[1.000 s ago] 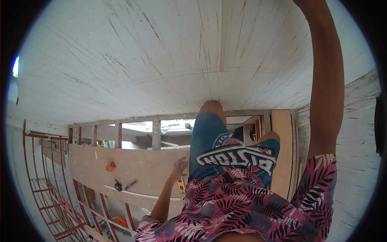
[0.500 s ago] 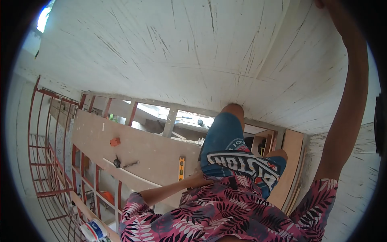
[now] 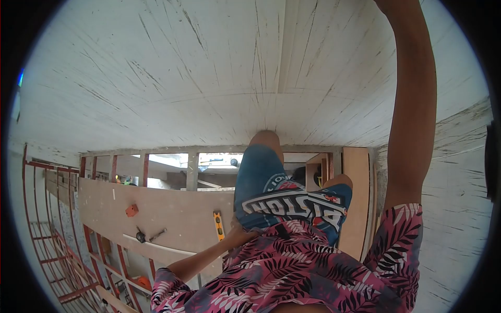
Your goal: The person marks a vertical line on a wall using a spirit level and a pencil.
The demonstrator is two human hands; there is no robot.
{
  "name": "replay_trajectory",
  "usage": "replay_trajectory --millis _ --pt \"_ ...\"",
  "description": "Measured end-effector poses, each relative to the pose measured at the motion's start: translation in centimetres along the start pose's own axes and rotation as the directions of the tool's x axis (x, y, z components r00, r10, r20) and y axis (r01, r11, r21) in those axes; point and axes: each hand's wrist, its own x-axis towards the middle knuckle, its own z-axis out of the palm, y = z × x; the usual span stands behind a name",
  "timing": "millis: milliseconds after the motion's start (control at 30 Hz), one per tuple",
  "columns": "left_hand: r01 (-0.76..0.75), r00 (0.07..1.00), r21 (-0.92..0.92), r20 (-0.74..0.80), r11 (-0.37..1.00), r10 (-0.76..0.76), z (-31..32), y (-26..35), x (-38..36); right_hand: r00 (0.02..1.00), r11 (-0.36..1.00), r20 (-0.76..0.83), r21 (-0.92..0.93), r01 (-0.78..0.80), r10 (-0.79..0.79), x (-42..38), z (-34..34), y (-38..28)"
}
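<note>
My left hand (image 3: 239,233) is down against the side of my blue shorts (image 3: 261,180), by the hem of my patterned shirt. Its fingers are mostly hidden. A yellow spirit level (image 3: 218,225) lies on the board just beyond that hand. My right arm reaches up along the white wall (image 3: 209,62), which has dark streaks. Only the lower part of my right hand (image 3: 387,4) shows at the top edge of the view; its fingers are out of frame.
Below me a brown board (image 3: 104,195) rests on a red metal frame (image 3: 86,166). On it are an orange block (image 3: 131,210), a dark tool (image 3: 140,236), a small metal tool (image 3: 157,235) and a white strip (image 3: 156,245). Openings show a lower level.
My view has turned, so the wall, board and tools sit further left and the frame looks more level. My right arm stays raised and my left hand stays by my shorts.
</note>
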Motion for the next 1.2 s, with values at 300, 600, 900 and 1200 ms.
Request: replay_trajectory --millis 300,600,900,1200 --pt "-0.055 0.995 0.069 -0.085 0.996 0.061 0.8 -1.6 0.6 0.999 0.999 0.035 0.011 0.035 -0.035 0.3 -0.2 0.4" --pt "0.079 0.996 -0.024 -0.044 0.997 -0.080 0.8 -1.6 0.6 0.997 0.995 0.083 0.100 -0.014 0.006 0.9 -0.4 0.4" --pt "-0.070 0.993 -0.023 -0.093 0.997 0.067 1.0 -2.1 0.8 0.984 0.981 0.147 0.152 -0.120 0.098 1.3 -0.4 0.9" --pt "-0.002 0.999 0.069 -0.045 0.998 0.005 0.8 -1.7 0.8 0.999 1.000 0.046 0.022 -0.002 0.001 0.2 -0.3 0.4"
